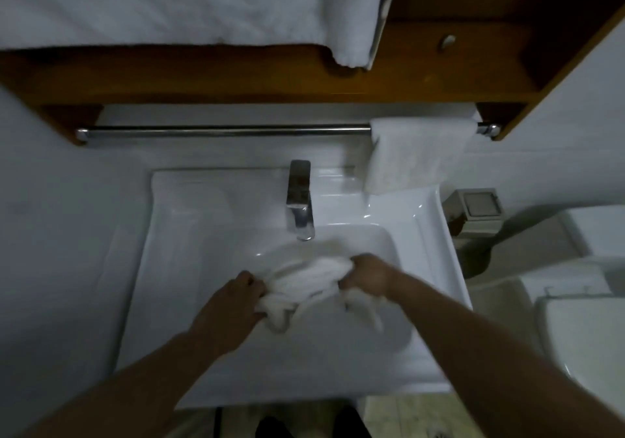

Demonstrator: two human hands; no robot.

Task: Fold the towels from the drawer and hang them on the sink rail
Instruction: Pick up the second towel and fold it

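- Forearms reach in from the bottom edge, and the left hand and right hand meet over the front of the sink.
- Between the hands is a white towel, bunched and twisted rather than flat. Its loose ends droop toward the basin. Blur hides whether they touch it.
- Left fingers are curled round the towel's left end, and the right fingers are clamped on its right end.
- Behind the tap, the rail runs along the wall under a wooden shelf.
- One hung towel, folded, drapes over the rail's right end only. Its lower edge reaches the sink's back right corner.
- Progress, as I judge it: one towel is folded and hung, and the one in hand is not yet folded.
- That towel likely needs opening out, folding, then draping to the left of the first.
- No drawer is in view, so I cannot tell how many towels are left.
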